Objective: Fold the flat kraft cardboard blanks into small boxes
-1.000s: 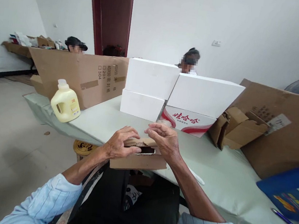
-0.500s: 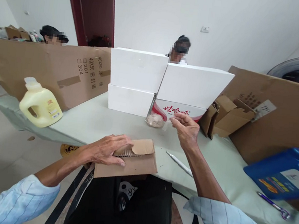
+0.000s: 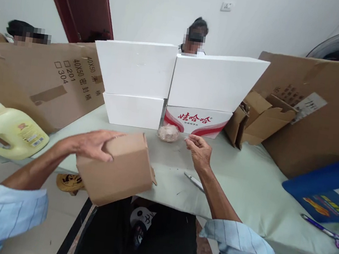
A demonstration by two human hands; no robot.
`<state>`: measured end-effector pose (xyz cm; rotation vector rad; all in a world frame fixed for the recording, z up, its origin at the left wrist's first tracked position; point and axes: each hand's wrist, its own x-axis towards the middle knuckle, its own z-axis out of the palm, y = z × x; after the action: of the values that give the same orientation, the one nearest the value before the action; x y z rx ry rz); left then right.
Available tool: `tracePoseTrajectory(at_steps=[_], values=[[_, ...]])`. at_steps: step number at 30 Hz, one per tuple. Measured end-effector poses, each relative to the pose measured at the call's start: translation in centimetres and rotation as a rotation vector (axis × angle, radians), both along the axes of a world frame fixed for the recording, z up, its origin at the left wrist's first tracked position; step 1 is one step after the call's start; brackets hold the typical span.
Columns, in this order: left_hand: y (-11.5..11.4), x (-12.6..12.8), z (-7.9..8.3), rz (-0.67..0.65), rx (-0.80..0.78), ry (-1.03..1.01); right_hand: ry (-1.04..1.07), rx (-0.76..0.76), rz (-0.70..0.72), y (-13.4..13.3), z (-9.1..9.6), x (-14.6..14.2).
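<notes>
My left hand (image 3: pixel 92 144) grips a small brown cardboard box (image 3: pixel 117 169) and holds it lifted and tilted above the near edge of the table (image 3: pixel 243 186). My right hand (image 3: pixel 199 149) is stretched out over the pale green table cover, fingers pinched together, just right of a small clear bag with brownish contents (image 3: pixel 168 132). I cannot tell whether anything is between the fingers. A thin white tool (image 3: pixel 194 181) lies on the cover beside my right wrist.
White foam boxes (image 3: pixel 135 67) and a red-and-white printed carton (image 3: pixel 197 120) stand behind the bag. Large cardboard sheets (image 3: pixel 38 78) flank them. A yellow jug (image 3: pixel 9 131) lies at left, a blue box (image 3: pixel 326 189) and a purple pen (image 3: pixel 324 231) at right. Two people sit behind.
My left hand has lifted the brown box off the table edge and tipped it leftward. My right hand left the box and reached forward toward the small bag.
</notes>
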<state>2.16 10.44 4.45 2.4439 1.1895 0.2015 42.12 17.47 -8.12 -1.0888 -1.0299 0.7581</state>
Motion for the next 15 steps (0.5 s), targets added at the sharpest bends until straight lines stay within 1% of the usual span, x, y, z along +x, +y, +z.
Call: tracePoseTrajectory(at_steps=[1, 3, 4, 6, 7, 8, 9, 10, 11, 12, 13, 14, 15], values=[[1.7, -0.9, 0.5, 0.040, -0.026, 0.023, 0.013, -0.006, -0.007, 0.3, -0.2, 0.1], [4.5, -2.3, 1.0, 0.148, -0.020, 0.154, 0.032, -0.011, -0.012, 0.9, -0.6, 0.2], [5.5, -2.5, 1.0, 0.215, 0.013, 0.236, 0.041, -0.010, -0.011, 1.3, -0.8, 0.2], [6.1, -1.8, 0.4, 0.345, 0.169, 0.348, 0.064, -0.008, -0.006, 2.0, -1.1, 0.1], [6.0, -0.7, -0.2, 0.385, 0.278, 0.347, 0.081, -0.010, -0.003, 2.3, -1.3, -0.1], [5.7, 0.7, -0.8, 0.398, 0.389, 0.307, 0.097, -0.014, 0.001, 2.7, -1.5, -0.2], [5.4, 2.4, -1.5, 0.369, 0.478, 0.226, 0.111, -0.017, 0.008, 3.0, -1.7, -0.4], [5.4, 4.3, -2.2, 0.294, 0.499, 0.124, 0.121, -0.019, 0.018, 3.3, -1.8, -0.7], [5.6, 6.4, -2.9, 0.205, 0.463, 0.021, 0.125, -0.017, 0.029, 3.6, -1.9, -0.9], [6.2, 8.4, -3.6, 0.123, 0.390, -0.057, 0.126, -0.014, 0.040, 3.8, -2.0, -1.1], [7.1, 10.4, -4.2, 0.076, 0.318, -0.114, 0.123, -0.007, 0.050, 4.1, -2.0, -1.3], [8.4, 12.2, -4.8, 0.060, 0.252, -0.165, 0.120, 0.000, 0.058, 4.4, -2.0, -1.5], [9.9, 13.7, -5.4, 0.071, 0.182, -0.227, 0.118, 0.008, 0.062, 4.7, -2.0, -1.7]])
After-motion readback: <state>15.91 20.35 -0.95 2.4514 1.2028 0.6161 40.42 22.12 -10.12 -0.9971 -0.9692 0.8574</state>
